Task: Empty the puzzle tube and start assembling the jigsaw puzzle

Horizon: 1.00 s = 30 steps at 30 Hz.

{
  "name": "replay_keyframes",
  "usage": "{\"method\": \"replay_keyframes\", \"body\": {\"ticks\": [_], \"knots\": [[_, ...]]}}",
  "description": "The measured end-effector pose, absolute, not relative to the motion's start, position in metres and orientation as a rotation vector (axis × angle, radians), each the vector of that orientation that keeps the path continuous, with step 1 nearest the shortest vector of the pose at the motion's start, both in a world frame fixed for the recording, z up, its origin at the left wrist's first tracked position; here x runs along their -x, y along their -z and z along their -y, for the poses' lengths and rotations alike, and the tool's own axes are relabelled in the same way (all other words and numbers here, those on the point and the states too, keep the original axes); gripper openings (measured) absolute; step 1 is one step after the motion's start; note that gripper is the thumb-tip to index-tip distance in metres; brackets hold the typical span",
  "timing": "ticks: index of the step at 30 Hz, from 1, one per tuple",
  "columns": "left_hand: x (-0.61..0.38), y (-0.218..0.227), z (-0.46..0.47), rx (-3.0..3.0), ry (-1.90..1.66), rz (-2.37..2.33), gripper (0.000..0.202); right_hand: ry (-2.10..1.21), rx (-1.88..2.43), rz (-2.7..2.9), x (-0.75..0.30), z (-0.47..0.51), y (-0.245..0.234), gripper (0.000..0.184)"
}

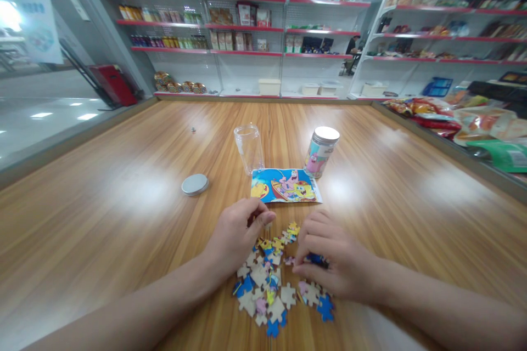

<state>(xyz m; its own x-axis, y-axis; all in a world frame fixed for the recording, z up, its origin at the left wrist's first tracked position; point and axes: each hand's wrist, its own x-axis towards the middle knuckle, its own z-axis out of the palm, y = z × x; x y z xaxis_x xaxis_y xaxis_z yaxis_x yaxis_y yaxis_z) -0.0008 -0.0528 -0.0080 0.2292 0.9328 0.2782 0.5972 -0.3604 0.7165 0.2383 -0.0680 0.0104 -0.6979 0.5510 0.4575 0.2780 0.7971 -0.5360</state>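
Loose jigsaw puzzle pieces point(259, 274) lie heaped on the table before me, some pale side up, others blue, yellow or pink. My left hand point(241, 233) is closed in a pinch at the heap's far left, a pale puzzle piece point(268, 225) just showing under the thumb. My right hand point(335, 255) curls over the right side, its fingertips at a small pinkish puzzle piece. Dark blue pieces point(317, 259) show between its thumb and fingers. Beyond both hands lies a picture sheet point(284, 186) with cartoon characters on a blue ground.
A clear, lidless jar point(249, 151) stands behind the sheet, left of a lidded printed canister point(321, 153). One silvery lid point(195, 184) lies flat to the left. Packaged goods point(436, 115) are piled at the right; stocked shelves point(247, 27) line the back.
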Motion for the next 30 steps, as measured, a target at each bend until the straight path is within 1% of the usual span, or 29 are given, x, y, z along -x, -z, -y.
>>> {"method": "replay_keyframes", "body": {"ticks": [5,7,11,13,16,23,27,30], "knots": [[-0.001,0.005,0.055,-2.130,-1.009,-1.333,0.012,-0.572,0.709,2.343,-0.240,0.072,-0.016,0.003],[-0.001,0.005,0.058,-2.213,-0.999,-1.266,0.013,-0.538,0.800,2.277,-0.241,0.070,-0.015,0.009],[0.000,0.005,0.060,-2.338,-0.921,-1.189,0.025,-0.464,0.979,2.224,-0.243,0.066,-0.010,0.012],[0.000,0.003,0.061,-2.356,-0.914,-1.178,0.027,-0.442,1.033,2.237,-0.244,0.066,-0.008,0.013],[-0.002,-0.001,0.063,-2.386,-0.902,-1.128,0.021,-0.412,1.103,2.262,-0.244,0.066,-0.007,0.018],[-0.006,-0.004,0.066,-2.449,-0.787,-1.089,0.021,-0.431,1.099,2.277,-0.244,0.065,-0.008,0.011],[-0.006,-0.004,0.066,-2.438,-0.789,-1.082,0.014,-0.454,1.067,2.269,-0.244,0.064,-0.005,0.013],[-0.006,-0.006,0.067,-2.435,-0.772,-1.073,0.014,-0.477,1.041,2.264,-0.244,0.064,-0.004,0.014]]}}
